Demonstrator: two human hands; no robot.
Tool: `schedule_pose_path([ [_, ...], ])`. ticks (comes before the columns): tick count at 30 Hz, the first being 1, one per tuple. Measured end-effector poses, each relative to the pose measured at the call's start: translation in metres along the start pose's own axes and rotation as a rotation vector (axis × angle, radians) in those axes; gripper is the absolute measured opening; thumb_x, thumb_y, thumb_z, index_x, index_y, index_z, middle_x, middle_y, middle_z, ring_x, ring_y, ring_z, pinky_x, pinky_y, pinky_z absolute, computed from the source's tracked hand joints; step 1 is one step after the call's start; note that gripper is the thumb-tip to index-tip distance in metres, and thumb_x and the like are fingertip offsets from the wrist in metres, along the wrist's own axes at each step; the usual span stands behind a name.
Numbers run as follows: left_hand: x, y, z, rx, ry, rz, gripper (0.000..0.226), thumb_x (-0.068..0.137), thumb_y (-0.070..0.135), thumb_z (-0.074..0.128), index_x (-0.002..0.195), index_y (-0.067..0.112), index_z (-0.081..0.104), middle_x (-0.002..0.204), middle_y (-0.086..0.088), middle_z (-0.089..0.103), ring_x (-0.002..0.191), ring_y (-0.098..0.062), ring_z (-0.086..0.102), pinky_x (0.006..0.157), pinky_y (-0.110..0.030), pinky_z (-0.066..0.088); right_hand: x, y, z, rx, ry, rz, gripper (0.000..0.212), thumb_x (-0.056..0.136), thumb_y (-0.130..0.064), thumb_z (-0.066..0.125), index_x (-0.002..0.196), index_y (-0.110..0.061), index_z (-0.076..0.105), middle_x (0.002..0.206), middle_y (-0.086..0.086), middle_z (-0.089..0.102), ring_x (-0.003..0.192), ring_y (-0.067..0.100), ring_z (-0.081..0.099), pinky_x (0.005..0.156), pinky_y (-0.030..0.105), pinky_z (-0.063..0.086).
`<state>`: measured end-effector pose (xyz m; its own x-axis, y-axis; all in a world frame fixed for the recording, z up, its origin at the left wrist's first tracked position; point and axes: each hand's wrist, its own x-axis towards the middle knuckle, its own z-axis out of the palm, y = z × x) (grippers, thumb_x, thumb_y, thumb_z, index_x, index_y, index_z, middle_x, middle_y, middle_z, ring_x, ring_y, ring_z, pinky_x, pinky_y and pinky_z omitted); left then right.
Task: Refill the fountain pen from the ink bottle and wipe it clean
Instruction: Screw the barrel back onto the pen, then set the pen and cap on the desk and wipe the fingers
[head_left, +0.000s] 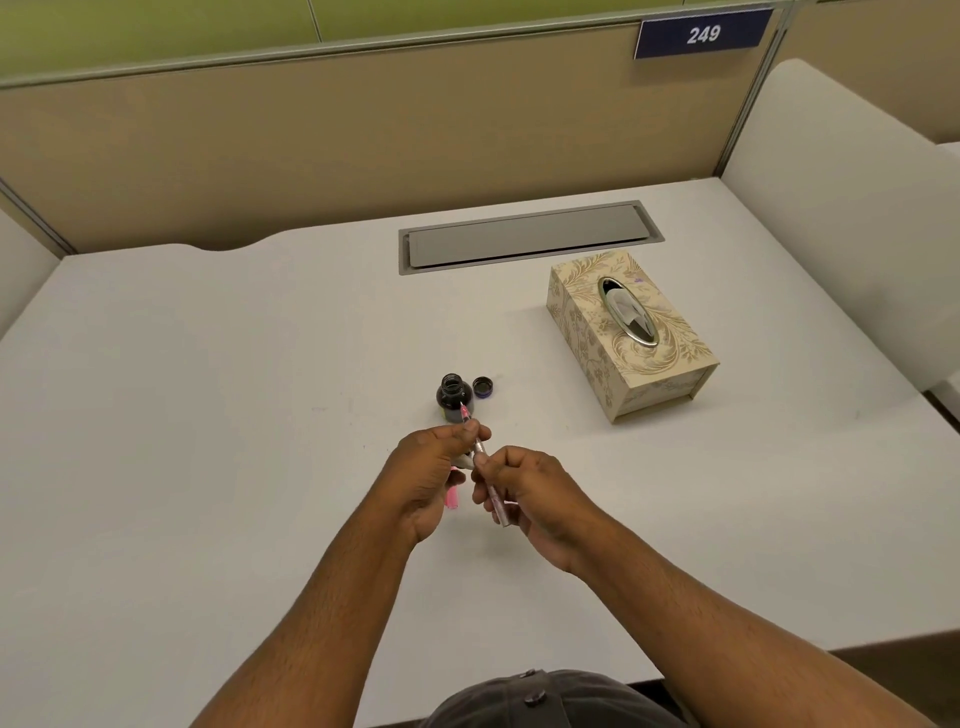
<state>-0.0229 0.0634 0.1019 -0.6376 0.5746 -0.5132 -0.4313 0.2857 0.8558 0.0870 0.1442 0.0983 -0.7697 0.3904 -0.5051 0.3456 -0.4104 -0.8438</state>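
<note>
A small dark ink bottle (453, 395) stands open on the white desk (208, 415), with its dark cap (482, 387) lying just to its right. Just in front of the bottle, my left hand (431, 473) pinches the pink front section of the fountain pen (465, 414), whose tip points up toward the bottle. My right hand (530, 493) grips the pen's silvery rear part (493, 499) right behind it. A pink piece (452, 498) shows under my left palm. The nib itself is too small to make out.
A beige patterned tissue box (631, 332) with a tissue poking from its oval slot sits to the right of the bottle. A grey cable hatch (530, 236) lies in the desk behind it. Partition walls close the back and right sides.
</note>
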Motion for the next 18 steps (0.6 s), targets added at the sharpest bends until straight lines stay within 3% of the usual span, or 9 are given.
schedule_pose_path([
  [4,-0.002,-0.002,0.000,0.116,0.001,0.030,0.021,0.094,0.027,0.058,0.087,0.017,0.075,0.080,0.001,0.063,0.080,-0.018,0.051,0.079,-0.033,0.043,0.003,-0.008,-0.011,-0.156,-0.016,0.060,0.016,0.085,-0.023,0.065,0.084,-0.008,0.070,0.081,0.007,0.071,0.070,0.016,0.053,0.058,0.025,0.040],
  [10,-0.006,0.004,-0.001,0.216,-0.029,0.047,0.026,0.093,0.036,0.058,0.099,0.019,0.076,0.082,0.001,0.060,0.079,-0.015,0.049,0.072,-0.027,0.043,0.008,-0.007,-0.019,-0.175,-0.003,0.044,0.018,0.082,-0.017,0.069,0.088,-0.001,0.071,0.078,0.010,0.068,0.066,0.015,0.054,0.056,0.024,0.043],
  [12,-0.005,0.004,-0.003,0.262,0.017,0.062,0.028,0.093,0.040,0.057,0.101,0.020,0.075,0.085,-0.003,0.061,0.081,-0.015,0.052,0.073,-0.028,0.044,0.010,-0.006,-0.021,-0.182,0.032,0.006,0.019,0.083,-0.019,0.072,0.087,0.000,0.070,0.074,0.007,0.067,0.063,0.012,0.056,0.055,0.023,0.045],
  [15,-0.003,0.001,-0.009,0.281,0.142,0.106,0.023,0.096,0.028,0.054,0.104,0.020,0.073,0.100,-0.002,0.066,0.089,-0.013,0.058,0.074,-0.025,0.047,0.016,0.001,-0.028,-0.292,0.141,-0.022,0.024,0.078,-0.021,0.079,0.084,0.000,0.069,0.070,0.003,0.069,0.061,0.012,0.062,0.056,0.023,0.048],
  [18,0.003,-0.009,-0.020,0.342,0.259,0.121,0.025,0.093,0.030,0.059,0.110,0.018,0.071,0.110,0.001,0.066,0.102,-0.014,0.059,0.084,-0.026,0.045,0.026,0.013,-0.032,-0.454,0.281,-0.017,0.022,0.073,-0.023,0.083,0.081,-0.008,0.068,0.068,0.001,0.069,0.061,0.013,0.065,0.057,0.026,0.052],
])
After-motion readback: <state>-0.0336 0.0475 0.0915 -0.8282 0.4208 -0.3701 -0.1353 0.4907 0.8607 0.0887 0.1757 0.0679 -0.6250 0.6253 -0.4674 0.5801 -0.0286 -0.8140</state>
